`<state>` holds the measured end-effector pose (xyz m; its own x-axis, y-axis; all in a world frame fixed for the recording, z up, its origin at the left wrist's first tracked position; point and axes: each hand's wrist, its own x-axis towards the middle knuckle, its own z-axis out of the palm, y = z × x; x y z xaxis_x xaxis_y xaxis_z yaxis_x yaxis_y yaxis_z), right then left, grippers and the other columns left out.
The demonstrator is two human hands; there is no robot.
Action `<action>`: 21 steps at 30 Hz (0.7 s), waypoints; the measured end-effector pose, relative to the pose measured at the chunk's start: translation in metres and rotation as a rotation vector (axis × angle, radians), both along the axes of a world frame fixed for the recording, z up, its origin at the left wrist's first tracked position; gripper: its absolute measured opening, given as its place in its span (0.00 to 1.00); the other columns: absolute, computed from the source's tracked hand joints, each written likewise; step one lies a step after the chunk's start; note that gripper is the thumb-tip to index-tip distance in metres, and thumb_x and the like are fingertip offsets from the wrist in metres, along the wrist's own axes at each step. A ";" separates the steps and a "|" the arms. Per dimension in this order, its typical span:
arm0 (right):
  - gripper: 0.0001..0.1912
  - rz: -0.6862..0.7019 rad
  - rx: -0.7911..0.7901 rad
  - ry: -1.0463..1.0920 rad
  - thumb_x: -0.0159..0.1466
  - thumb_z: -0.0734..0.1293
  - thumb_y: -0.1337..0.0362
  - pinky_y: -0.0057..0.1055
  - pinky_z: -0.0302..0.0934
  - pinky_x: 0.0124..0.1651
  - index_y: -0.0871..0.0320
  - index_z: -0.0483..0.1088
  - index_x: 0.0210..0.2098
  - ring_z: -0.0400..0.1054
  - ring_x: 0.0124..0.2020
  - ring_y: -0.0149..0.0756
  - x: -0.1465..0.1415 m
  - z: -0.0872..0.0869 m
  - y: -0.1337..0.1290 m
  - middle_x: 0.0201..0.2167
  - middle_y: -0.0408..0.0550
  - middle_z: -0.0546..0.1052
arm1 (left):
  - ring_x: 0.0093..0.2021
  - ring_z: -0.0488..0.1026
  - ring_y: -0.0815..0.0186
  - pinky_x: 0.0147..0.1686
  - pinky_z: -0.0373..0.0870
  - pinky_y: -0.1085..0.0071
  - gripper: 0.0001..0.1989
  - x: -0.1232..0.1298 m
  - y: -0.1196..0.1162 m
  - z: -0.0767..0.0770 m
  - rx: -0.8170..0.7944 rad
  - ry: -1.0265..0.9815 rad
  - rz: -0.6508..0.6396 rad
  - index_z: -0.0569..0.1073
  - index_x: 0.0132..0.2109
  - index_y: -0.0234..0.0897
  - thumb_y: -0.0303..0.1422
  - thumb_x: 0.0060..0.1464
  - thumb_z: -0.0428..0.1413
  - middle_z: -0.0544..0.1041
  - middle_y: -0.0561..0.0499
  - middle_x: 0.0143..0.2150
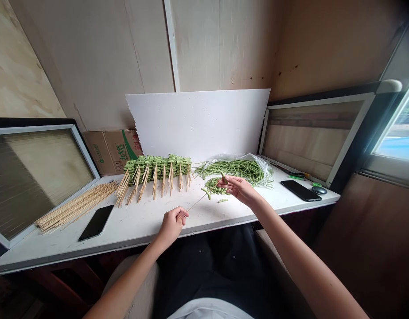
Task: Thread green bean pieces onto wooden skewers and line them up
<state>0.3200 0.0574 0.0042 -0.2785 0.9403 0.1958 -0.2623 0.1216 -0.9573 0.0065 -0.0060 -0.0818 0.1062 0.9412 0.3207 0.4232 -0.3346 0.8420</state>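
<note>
Pinched in my left hand (174, 221) is a thin wooden skewer (196, 203), slanting up to the right, with a curved green bean piece (206, 193) at its far end. My right hand (236, 188) holds a short green bean piece (223, 177) between its fingers, apart from the skewer. Behind and below that hand lies a small pile of cut bean pieces (212, 185). One loose piece (222, 200) rests nearer the front. Long green beans (237, 168) lie in a clear plastic bag (266, 170) behind the pile.
Stacked skewers of beans (157, 167) stand at the back left of the white table (191, 224). Bare skewers (76, 206) and a phone (96, 223) lie farther left. Another phone (300, 190) and a round dark object (319, 190) are at right. A white board (200, 124) stands behind.
</note>
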 end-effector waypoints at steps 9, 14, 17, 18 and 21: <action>0.22 0.025 0.004 -0.027 0.58 0.78 0.48 0.28 0.72 0.36 0.58 0.82 0.44 0.80 0.50 0.47 -0.001 -0.003 0.002 0.47 0.58 0.84 | 0.20 0.63 0.68 0.25 0.60 0.72 0.18 -0.001 0.003 -0.004 -0.006 0.015 0.012 0.76 0.36 0.37 0.44 0.65 0.50 0.72 0.54 0.23; 0.20 0.036 0.004 -0.013 0.59 0.77 0.49 0.29 0.72 0.37 0.57 0.82 0.43 0.80 0.49 0.46 -0.001 -0.004 0.002 0.46 0.56 0.84 | 0.23 0.65 0.67 0.27 0.62 0.71 0.17 -0.001 0.002 -0.003 0.002 0.039 0.015 0.76 0.35 0.37 0.41 0.66 0.49 0.72 0.53 0.23; 0.19 0.021 0.010 -0.035 0.59 0.77 0.49 0.31 0.72 0.39 0.57 0.83 0.41 0.80 0.47 0.45 -0.001 -0.003 0.001 0.45 0.56 0.84 | 0.23 0.65 0.67 0.28 0.62 0.71 0.17 0.000 0.001 0.000 0.007 0.048 0.024 0.76 0.35 0.37 0.40 0.65 0.50 0.72 0.53 0.23; 0.19 0.012 0.015 -0.045 0.58 0.77 0.48 0.31 0.71 0.39 0.57 0.83 0.40 0.80 0.46 0.45 -0.001 -0.002 0.000 0.44 0.56 0.85 | 0.23 0.65 0.67 0.28 0.62 0.71 0.16 0.000 0.000 0.000 0.009 0.047 0.026 0.77 0.34 0.37 0.40 0.65 0.50 0.72 0.53 0.23; 0.19 -0.006 0.032 -0.070 0.59 0.77 0.48 0.32 0.71 0.39 0.57 0.83 0.39 0.80 0.45 0.44 -0.001 -0.002 -0.001 0.43 0.56 0.85 | 0.22 0.65 0.66 0.28 0.62 0.71 0.15 0.000 0.000 0.001 0.018 0.041 0.034 0.77 0.34 0.36 0.39 0.63 0.51 0.71 0.53 0.22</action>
<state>0.3185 0.0569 0.0024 -0.2871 0.9354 0.2061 -0.1940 0.1539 -0.9688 0.0068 -0.0062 -0.0805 0.0875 0.9385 0.3340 0.4689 -0.3346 0.8174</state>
